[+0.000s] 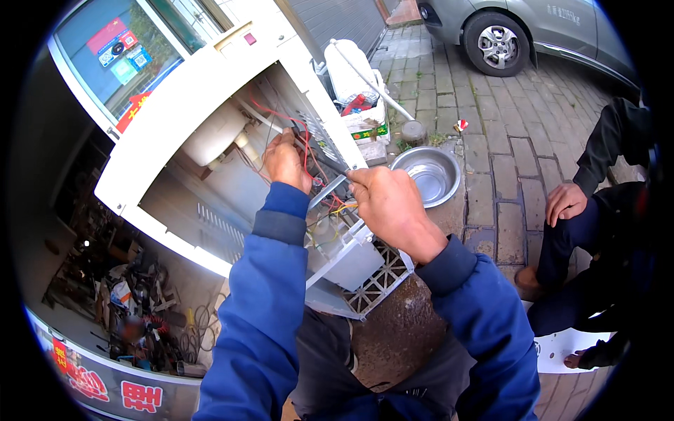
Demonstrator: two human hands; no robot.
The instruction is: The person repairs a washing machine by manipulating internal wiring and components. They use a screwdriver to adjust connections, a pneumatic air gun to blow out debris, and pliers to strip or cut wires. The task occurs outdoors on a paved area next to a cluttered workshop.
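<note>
The white appliance cabinet (175, 105), likely a water dispenser, sits right in front of the person with its open side toward them. The left hand (286, 165) reaches inside with curled fingers, near the red wires (281, 114); what it pinches is hidden, so I cannot tell. The right hand (394, 210) is closed at the near end of a dark rod-like piece (335, 165), just beside a grey metal strip (328, 192). The casing looks stiff, light for its bulk and fairly smooth, best held by its frame edges; the rounded white tank (214, 133) seems rigid, while the wires are soft and easily tugged loose, so they are better held near their connectors. Outside lies grey brick paving (516, 168), with a metal basin (430, 184) near the cabinet, a parked grey vehicle (562, 28) beyond, and a co-worker's hand (565, 203) resting on a knee at right. At left, a dim room holds jumbled parts (140, 302).
</note>
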